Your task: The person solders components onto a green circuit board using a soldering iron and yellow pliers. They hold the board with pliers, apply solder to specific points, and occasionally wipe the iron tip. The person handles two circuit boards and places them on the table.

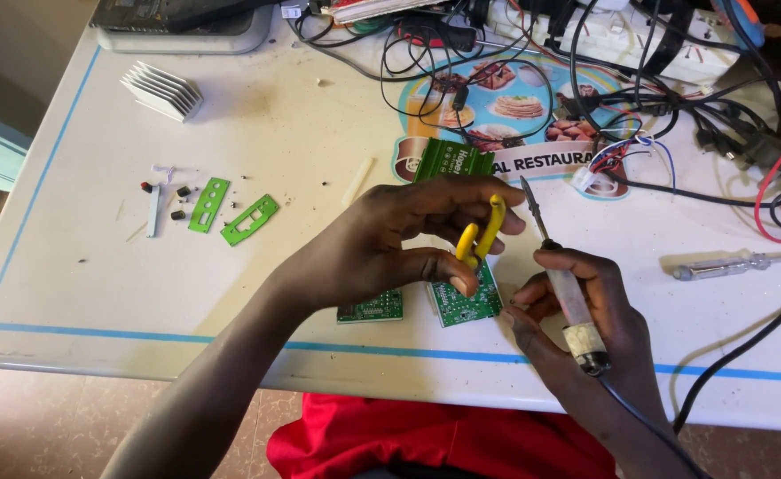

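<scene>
Just above the near edge of the white table [231,293], the left hand [381,244] has its fingers clamped on a yellow-handled tool [483,232] (pliers or cutters; its working end is hidden behind the thumb). The yellow handles stand nearly upright, tilting a little to the right at the top. Under that hand lies a green circuit board [468,303], with a second, smaller green board [372,309] just to its left.

The right hand [576,319] has its fingers closed around a soldering iron [561,275]. Its long axis runs from the taped handle at lower right up to the thin metal tip at upper left, which points away from the person and ends just beside the yellow handles.

Farther out, a tangle of black cables [674,98] covers the far right of the table, a screwdriver [727,264] lies well to the right, two small green plates [231,213] sit to the left, and a ribbed metal heat sink [162,90] rests at the far left.
</scene>
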